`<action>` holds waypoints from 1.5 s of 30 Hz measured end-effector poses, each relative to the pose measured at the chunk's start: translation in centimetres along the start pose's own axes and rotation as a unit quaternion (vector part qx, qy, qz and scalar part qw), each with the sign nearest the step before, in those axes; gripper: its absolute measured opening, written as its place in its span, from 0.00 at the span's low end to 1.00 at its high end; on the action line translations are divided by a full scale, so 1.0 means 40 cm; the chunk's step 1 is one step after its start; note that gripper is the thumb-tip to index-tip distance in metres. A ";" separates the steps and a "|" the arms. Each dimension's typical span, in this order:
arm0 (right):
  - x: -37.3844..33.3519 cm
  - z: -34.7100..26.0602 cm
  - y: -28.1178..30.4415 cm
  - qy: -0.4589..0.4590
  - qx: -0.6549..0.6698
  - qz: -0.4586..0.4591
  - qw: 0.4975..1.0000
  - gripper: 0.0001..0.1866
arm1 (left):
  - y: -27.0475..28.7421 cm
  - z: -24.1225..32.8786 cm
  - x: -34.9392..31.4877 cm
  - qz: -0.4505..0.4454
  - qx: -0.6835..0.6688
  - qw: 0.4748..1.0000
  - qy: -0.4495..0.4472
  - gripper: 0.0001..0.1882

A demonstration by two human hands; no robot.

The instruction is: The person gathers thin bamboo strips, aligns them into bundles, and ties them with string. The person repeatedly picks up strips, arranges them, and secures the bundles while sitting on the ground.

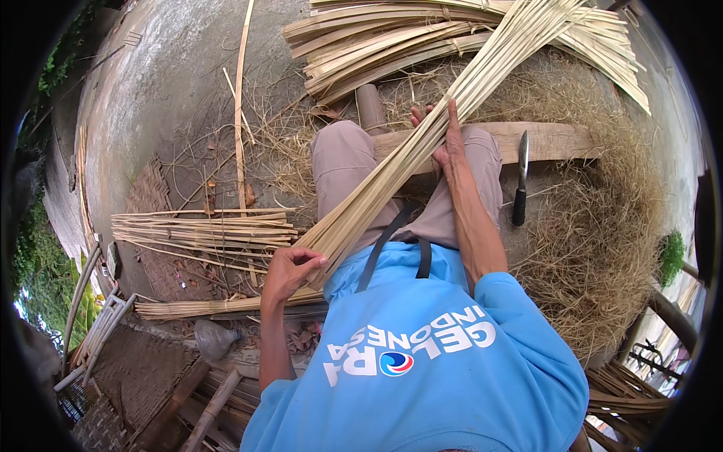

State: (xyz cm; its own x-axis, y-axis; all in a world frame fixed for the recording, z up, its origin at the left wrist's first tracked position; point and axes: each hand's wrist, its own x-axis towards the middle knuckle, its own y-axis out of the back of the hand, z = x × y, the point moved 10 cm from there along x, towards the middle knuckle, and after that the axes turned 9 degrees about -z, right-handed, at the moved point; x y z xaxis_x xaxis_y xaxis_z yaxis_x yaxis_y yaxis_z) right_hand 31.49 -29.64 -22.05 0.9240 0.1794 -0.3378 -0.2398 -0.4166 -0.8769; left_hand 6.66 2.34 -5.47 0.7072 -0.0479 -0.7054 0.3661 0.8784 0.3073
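Observation:
A long bundle of thin pale bamboo strips (392, 177) lies slantwise across my lap, its far end fanning out at the upper right. My right hand (451, 145) cradles it from beneath around the middle, the thumb along one side and the fingertips showing on the other. At the near lower end, my left hand (292, 271) pinches the strips' edge between thumb and fingers. A knife (522, 177) with a black handle rests to the right of my knee, by a wooden plank (553, 142).
Tied bundles of split bamboo (376, 49) lie ahead. More bamboo sticks (203, 235) are on the ground at left, near a clear plastic bottle (215, 339) and a woven mat (143, 369). Heaped fine shavings (595, 248) cover the right side, beside a wall.

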 end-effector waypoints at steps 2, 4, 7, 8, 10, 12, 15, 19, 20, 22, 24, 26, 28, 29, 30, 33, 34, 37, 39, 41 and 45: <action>0.004 0.011 0.018 -0.023 0.013 0.004 1.000 0.22 | 0.004 -0.016 -0.027 0.024 0.017 0.999 0.019 0.11; 0.017 0.002 0.036 -0.019 -0.040 0.006 0.999 0.18 | 0.010 -0.031 -0.028 0.039 0.027 0.999 0.016 0.11; 0.027 0.014 0.017 -0.031 -0.029 -0.001 0.999 0.13 | 0.020 0.001 -0.040 0.033 0.100 0.993 0.054 0.15; 0.026 0.003 0.044 -0.002 -0.033 0.015 0.999 0.14 | 0.020 0.026 -0.032 0.024 0.137 0.988 0.069 0.16; 0.030 -0.006 0.059 0.019 -0.037 0.037 0.998 0.17 | 0.056 0.133 -0.018 0.154 0.222 0.962 -0.027 0.21; 0.020 -0.018 0.063 0.026 -0.068 0.058 0.996 0.20 | 0.032 0.247 0.035 0.194 0.269 0.934 -0.133 0.31; -0.015 -0.011 0.013 0.032 -0.120 0.042 0.991 0.24 | -0.097 0.345 0.195 0.092 0.237 0.940 -0.228 0.47; -0.102 -0.001 -0.048 0.032 -0.048 -0.003 0.998 0.13 | -0.314 0.326 0.406 -0.274 -0.002 0.955 -0.116 0.42; -0.129 0.001 -0.056 0.022 -0.054 0.003 0.998 0.14 | -0.373 0.286 0.413 -0.338 -0.079 0.935 -0.068 0.37; -0.140 -0.006 0.003 0.019 -0.073 0.013 0.997 0.15 | -0.464 0.255 0.378 -0.453 -0.217 0.864 0.026 0.26; -0.154 -0.012 0.013 0.041 -0.111 0.017 0.993 0.15 | -0.474 0.251 0.371 -0.454 -0.262 0.852 0.012 0.15; -0.207 -0.009 -0.052 0.040 -0.114 0.033 0.992 0.15 | -0.467 0.246 0.358 -0.474 -0.252 0.844 -0.003 0.15; -0.230 0.008 -0.069 0.035 -0.104 0.042 0.993 0.16 | -0.433 0.249 0.300 -0.465 -0.209 0.860 0.002 0.14; -0.224 0.037 -0.036 0.023 -0.092 0.045 0.994 0.16 | -0.436 0.215 0.315 -0.459 -0.214 0.863 0.009 0.14; -0.204 0.075 0.001 0.011 -0.080 0.040 0.996 0.16 | -0.436 0.170 0.345 -0.447 -0.216 0.868 0.012 0.15; -0.171 0.113 0.051 -0.025 -0.091 0.040 0.995 0.17 | -0.437 0.147 0.414 -0.435 -0.214 0.874 -0.042 0.20; -0.180 0.106 0.046 -0.045 -0.097 0.038 0.994 0.17 | -0.431 0.174 0.416 -0.427 -0.218 0.875 -0.063 0.21; -0.187 0.093 0.039 -0.033 -0.119 0.052 0.991 0.19 | -0.437 0.220 0.430 -0.413 -0.222 0.882 -0.040 0.24; -0.187 0.090 0.052 -0.046 -0.128 0.060 0.989 0.20 | -0.475 0.222 0.434 -0.460 -0.200 0.865 0.005 0.23; -0.201 0.066 0.035 -0.010 -0.216 0.110 0.970 0.25 | -0.502 0.193 0.464 -0.460 -0.234 0.856 -0.003 0.17; -0.255 -0.027 0.021 0.092 -0.457 0.182 0.866 0.35 | -0.519 0.174 0.469 -0.436 -0.236 0.869 -0.009 0.10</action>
State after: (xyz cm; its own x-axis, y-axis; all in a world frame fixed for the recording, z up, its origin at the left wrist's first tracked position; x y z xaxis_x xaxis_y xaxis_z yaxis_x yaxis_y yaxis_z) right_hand 22.16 -32.78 -18.98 0.8886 -0.2231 -0.4007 -0.2676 -0.9618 -0.0579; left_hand 16.56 -20.10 -20.63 0.2974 -0.7959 -0.5274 0.4817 0.6020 -0.6368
